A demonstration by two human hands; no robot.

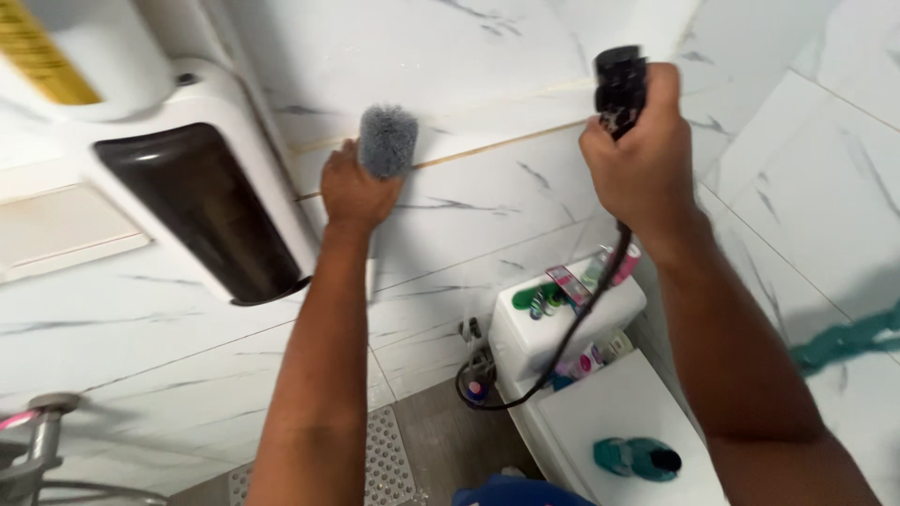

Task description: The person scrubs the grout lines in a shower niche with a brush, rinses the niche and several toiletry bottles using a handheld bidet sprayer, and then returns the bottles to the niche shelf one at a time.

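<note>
Your left hand has its fingers clamped on a grey brush, bristles pressed to the marble wall. Your right hand grips a black spray handle; its hose looks springy, so hold low on the handle.

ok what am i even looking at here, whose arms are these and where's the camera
The camera sits on a person's head and looks down, so the two bare arms are that person's own. This is a bathroom with white marble-look wall tiles. The left hand presses a grey brush against the wall. The right hand grips a black sprayer handle with a black hose hanging from it. Below is a white toilet with small bottles on its tank. A white wall-mounted unit with a dark window is at the left.
</note>
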